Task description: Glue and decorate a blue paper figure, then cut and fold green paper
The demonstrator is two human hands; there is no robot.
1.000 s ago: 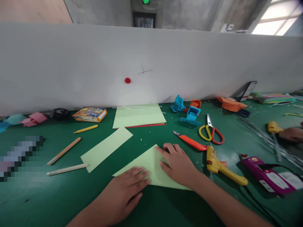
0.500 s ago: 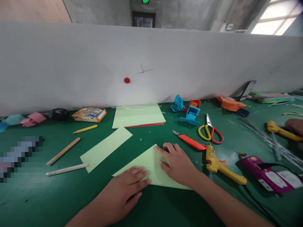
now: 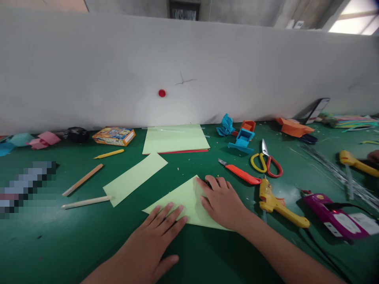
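Observation:
A pale green sheet of paper, folded into a triangle, lies on the table with its peak pointing away from me. My left hand rests on its lower left part, fingers spread and thumb held apart. On the right side of the paper lies my right hand, its index fingertip at the peak and the other fingers somewhat bent. Neither hand grips anything. A pale green paper strip lies beyond my left hand, and an orange utility knife is beyond my right.
Scissors, a yellow glue gun and a purple device stand to the right. Stacked green paper lies against the white partition. Pencils, a small box and blue paper pieces lie about. Another person's hand shows at right.
My left hand's fingers have spread wider, and the thumb has moved away from them. My right hand stays at the peak. The whole view has tilted slightly downward.

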